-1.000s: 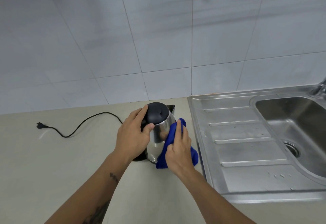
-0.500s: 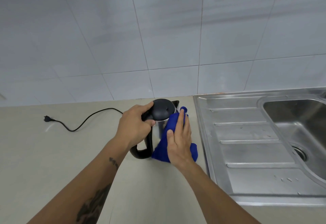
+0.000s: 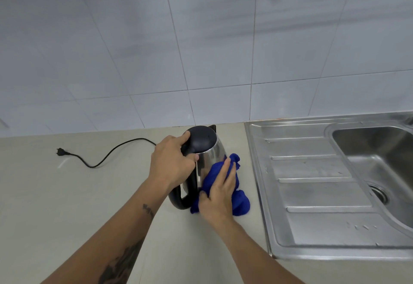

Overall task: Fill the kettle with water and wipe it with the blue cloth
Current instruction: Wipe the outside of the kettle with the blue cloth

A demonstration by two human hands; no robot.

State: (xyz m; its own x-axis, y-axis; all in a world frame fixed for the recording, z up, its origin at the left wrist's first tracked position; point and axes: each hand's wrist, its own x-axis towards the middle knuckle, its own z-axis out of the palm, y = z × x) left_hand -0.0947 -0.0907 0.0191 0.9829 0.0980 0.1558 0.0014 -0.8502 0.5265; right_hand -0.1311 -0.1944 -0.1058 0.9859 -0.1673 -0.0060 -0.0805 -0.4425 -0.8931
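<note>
A steel kettle (image 3: 211,155) with a black lid and black handle stands on the beige counter, just left of the sink. My left hand (image 3: 171,163) grips the top of its handle, thumb against the lid. My right hand (image 3: 220,192) presses a bunched blue cloth (image 3: 240,201) flat against the kettle's right side, low on the body. Part of the cloth trails onto the counter beside the kettle's foot. The kettle's base is hidden behind my hands and the cloth.
A black power cord with its plug (image 3: 61,151) lies on the counter (image 3: 67,205) to the left. A steel sink (image 3: 312,172) with a ribbed drainboard and basin fills the right side. A tiled wall rises behind.
My right hand has slid the blue cloth down the kettle's side, from near the lid toward the base. My left hand keeps its hold on the handle.
</note>
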